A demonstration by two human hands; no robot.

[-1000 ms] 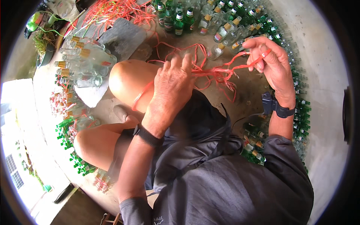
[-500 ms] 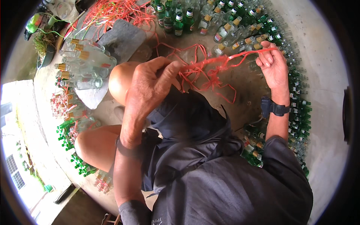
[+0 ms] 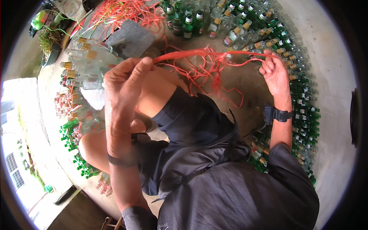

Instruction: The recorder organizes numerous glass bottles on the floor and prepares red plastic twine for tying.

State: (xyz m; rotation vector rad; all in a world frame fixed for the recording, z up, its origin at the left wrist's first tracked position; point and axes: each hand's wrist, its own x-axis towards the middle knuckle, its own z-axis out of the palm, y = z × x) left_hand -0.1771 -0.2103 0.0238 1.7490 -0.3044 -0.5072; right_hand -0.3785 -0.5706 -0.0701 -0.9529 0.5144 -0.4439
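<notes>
My left hand [image 3: 124,82] is raised close to the camera, its fingers pinched on one end of a bundle of red plastic string [image 3: 203,53]. My right hand [image 3: 275,73] grips the other end at the right, near the green bottles. The string is stretched almost straight between both hands, and loose red loops [image 3: 207,74] hang from it above my bent knee [image 3: 157,92]. I sit on the ground in dark shorts and a grey shirt.
Green and clear glass bottles [image 3: 230,27] stand packed in rows along the top and down the right side [image 3: 306,115]. Clear bottles [image 3: 82,65] lie stacked at left, with green ones [image 3: 76,153] below. A heap of red string [image 3: 119,11] and a grey slab [image 3: 130,38] lie beyond.
My left hand has lifted toward the camera and moved left while my right moved right. The tangled red string has been pulled out into a taut line between them.
</notes>
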